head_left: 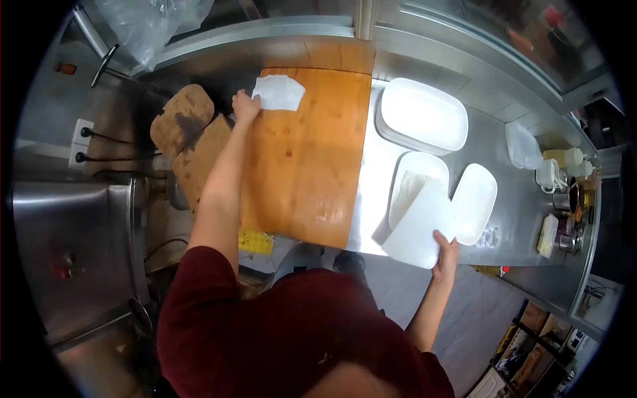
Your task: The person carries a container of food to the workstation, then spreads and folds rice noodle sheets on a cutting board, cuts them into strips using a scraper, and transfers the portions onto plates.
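My left hand [246,106] pinches the left edge of a white cloth or paper [279,92] lying at the far end of the wooden board [305,169]. On the right, my right hand [446,255] grips the near edge of a flat white sheet [421,229]. That sheet is tilted over a white tray [419,161], which has a crumpled whitish piece [407,194] in it. The sheet hides part of the tray. Just right of it lies a narrower white dish [476,199]. Behind them stands a stack of white trays [424,114].
Brown stained boards [184,119] lean left of the wooden board. A clear plastic container [523,146], bottles [570,157] and a wrapped item [547,235] sit at the steel counter's [507,229] right end. A plastic bag [149,26] hangs at upper left.
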`<state>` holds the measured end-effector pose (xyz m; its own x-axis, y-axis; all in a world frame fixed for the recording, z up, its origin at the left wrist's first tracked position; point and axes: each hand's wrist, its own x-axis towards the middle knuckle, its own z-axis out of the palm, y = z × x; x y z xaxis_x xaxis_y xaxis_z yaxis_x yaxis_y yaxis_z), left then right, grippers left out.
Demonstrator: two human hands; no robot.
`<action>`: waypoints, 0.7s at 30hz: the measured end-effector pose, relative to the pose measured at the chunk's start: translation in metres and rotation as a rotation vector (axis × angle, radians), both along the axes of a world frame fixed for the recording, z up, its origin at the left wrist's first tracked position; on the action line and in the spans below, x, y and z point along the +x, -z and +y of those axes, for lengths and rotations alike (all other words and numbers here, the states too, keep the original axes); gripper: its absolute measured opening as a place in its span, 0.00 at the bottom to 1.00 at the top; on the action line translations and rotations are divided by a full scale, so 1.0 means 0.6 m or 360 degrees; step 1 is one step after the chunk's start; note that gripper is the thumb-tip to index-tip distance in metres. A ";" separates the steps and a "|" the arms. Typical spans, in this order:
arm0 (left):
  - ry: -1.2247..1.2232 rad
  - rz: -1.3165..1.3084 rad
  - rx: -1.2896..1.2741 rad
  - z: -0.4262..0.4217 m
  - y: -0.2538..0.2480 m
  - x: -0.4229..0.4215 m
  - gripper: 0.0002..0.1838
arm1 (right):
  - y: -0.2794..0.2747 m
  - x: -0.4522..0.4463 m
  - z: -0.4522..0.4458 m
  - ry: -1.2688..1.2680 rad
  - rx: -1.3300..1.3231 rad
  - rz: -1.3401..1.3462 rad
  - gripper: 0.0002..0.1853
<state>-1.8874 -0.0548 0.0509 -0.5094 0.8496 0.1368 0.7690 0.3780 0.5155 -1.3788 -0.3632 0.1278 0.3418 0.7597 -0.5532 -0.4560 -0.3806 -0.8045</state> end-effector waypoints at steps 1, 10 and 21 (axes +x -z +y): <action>0.0012 -0.0012 -0.0066 0.025 0.005 -0.011 0.32 | 0.003 -0.018 0.002 0.0005 0.0001 0.0010 0.24; 0.0350 0.0141 -0.0176 0.079 0.007 -0.021 0.30 | 0.015 -0.157 0.008 0.0125 -0.0047 0.0140 0.24; 0.1084 -0.0528 0.0134 0.069 -0.142 0.055 0.24 | -0.005 -0.153 -0.002 0.0027 0.0010 0.0150 0.25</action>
